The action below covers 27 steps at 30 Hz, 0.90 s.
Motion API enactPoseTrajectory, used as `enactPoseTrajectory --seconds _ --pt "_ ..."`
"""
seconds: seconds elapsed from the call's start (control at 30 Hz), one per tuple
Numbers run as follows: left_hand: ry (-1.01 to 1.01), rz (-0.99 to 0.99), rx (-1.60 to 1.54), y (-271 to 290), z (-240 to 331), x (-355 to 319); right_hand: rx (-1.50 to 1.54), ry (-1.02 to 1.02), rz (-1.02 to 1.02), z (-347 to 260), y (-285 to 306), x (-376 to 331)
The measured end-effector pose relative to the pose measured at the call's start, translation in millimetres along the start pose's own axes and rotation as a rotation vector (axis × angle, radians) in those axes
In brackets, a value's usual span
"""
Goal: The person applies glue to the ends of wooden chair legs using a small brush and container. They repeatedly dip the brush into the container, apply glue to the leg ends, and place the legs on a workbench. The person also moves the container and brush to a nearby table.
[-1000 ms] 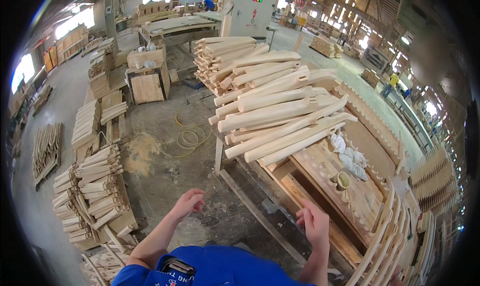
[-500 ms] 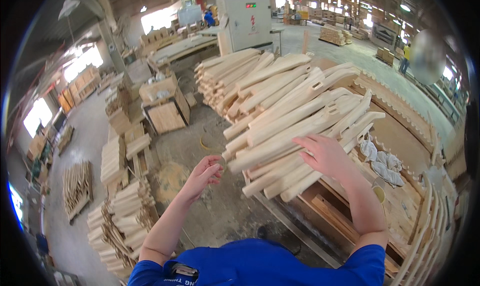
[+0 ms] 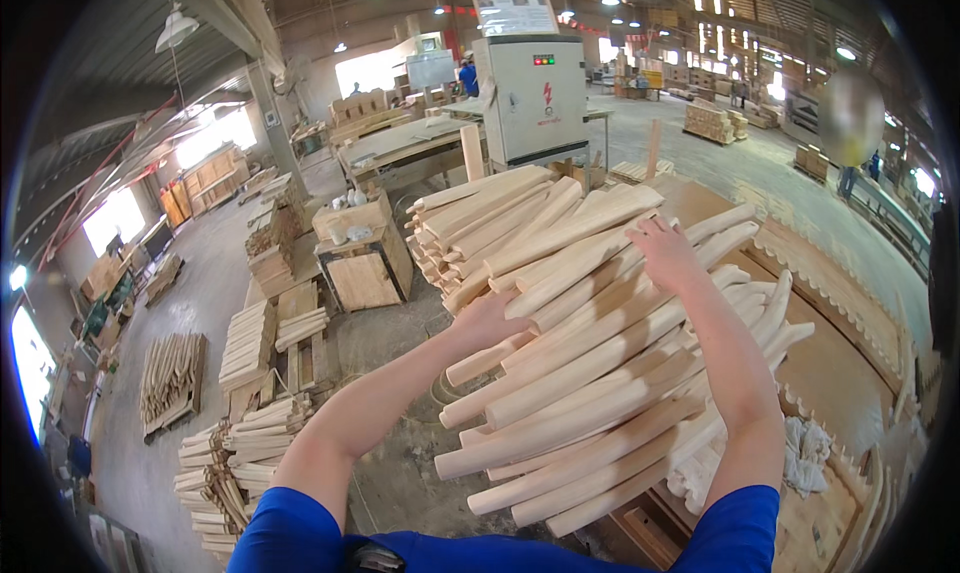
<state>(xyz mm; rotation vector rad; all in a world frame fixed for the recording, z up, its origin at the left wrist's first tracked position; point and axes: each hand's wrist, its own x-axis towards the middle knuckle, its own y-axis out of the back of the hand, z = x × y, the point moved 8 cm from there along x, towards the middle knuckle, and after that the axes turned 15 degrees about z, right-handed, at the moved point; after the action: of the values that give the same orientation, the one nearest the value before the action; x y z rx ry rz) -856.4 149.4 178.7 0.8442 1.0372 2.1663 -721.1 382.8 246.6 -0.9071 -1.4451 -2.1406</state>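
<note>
A big heap of pale, curved wooden furniture legs (image 3: 600, 363) lies on a workbench in front of me. My left hand (image 3: 487, 320) rests against the near ends of the upper pieces on the heap's left side. My right hand (image 3: 665, 256) lies flat on top of a long leg near the heap's crest, fingers spread over it. Neither hand clearly lifts a piece. Both forearms reach up from the lower edge, with blue sleeves at the shoulders.
A second stack of legs (image 3: 470, 223) sits behind the heap. A wooden crate (image 3: 360, 263) and stacks of cut parts (image 3: 250, 343) stand on the floor at left. A grey machine cabinet (image 3: 530, 93) is beyond. Scalloped boards (image 3: 830, 283) and white rags (image 3: 810, 443) lie right.
My view tilted up and closer to the heap. Both hands rose from near the bench edge onto the pile, the right one moving farther up across the top pieces.
</note>
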Motion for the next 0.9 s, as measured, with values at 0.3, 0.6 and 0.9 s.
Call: enactPoseTrajectory --seconds 0.3,0.6,0.9 --pt "0.031 -0.186 -0.672 53 -14 26 -0.221 0.106 0.328 47 78 43" --pt "-0.338 0.266 0.315 21 -11 142 -0.790 -0.214 0.391 115 271 -79" --pt "-0.437 0.164 0.288 -29 17 170 -0.975 -1.280 0.165 94 564 -394"
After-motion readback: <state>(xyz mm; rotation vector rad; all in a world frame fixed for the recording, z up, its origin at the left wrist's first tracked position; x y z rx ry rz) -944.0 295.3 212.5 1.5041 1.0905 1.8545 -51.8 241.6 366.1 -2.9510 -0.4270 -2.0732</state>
